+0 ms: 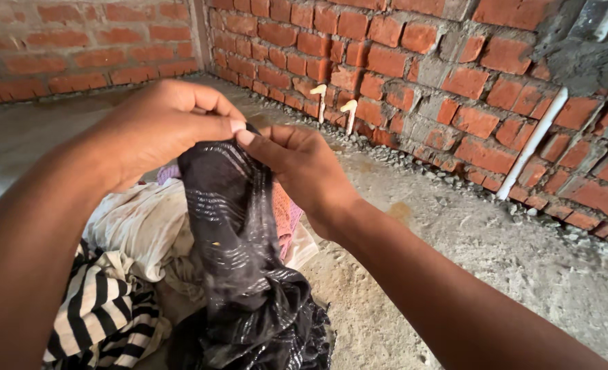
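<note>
Bare red brick walls with rough grey mortar close off the far side of the room, and a dusty grey concrete floor runs beneath them. A thin white plastic pipe is seen slanting down the right wall, and two short white pipe stubs are fixed low in the brickwork, with loose gravel gathered along the wall's foot.

A sheer black cloth with faint silvery stripes is held up at its top edge by both hands. The left hand is closed on the cloth's upper edge, thumb pressed against fingers, and the right hand is pinched on the same edge just beside it, so that the fingertips nearly touch. From there the cloth is left hanging down to the floor, where its lower part is bunched in folds.

Behind and beside it a heap of other garments is piled on the floor: a cream-coloured crumpled cloth, a black-and-white striped fabric at the lower left, and a pink patterned piece partly hidden by the black cloth. Much of the heap is blocked by the left forearm.
</note>
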